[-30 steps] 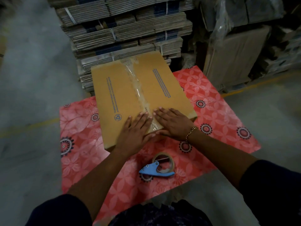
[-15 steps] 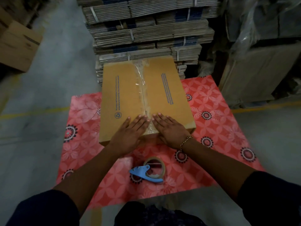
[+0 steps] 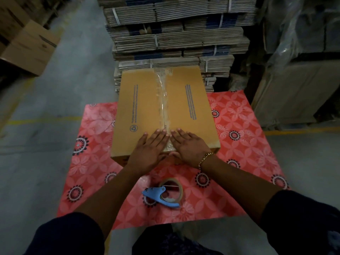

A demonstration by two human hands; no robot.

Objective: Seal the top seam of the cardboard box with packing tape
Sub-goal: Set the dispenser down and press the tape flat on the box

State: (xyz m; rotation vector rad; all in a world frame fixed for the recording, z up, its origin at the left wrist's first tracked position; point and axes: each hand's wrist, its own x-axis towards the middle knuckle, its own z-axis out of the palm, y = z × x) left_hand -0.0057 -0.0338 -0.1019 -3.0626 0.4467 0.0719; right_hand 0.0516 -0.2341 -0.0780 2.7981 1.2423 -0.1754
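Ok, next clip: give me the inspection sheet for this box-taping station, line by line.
Surface: red floral mat laid on a grey concrete floor.
Job's things: cardboard box on the mat, flaps closed; clear packing tape runs along the top seam. Blue tape dispenser lies on the mat, nearer the person than the box, unheld.
Clutter: nothing seen on the mat besides these.
Grippers: left hand and right hand lie flat, palms down, on either side of the seam at the box's near end. Gold bracelet on the right wrist.
Cables: nothing seen.
Surroundings: strapped bundles of flattened cartons behind the box; brown boxes at far left; plastic-wrapped goods at right.
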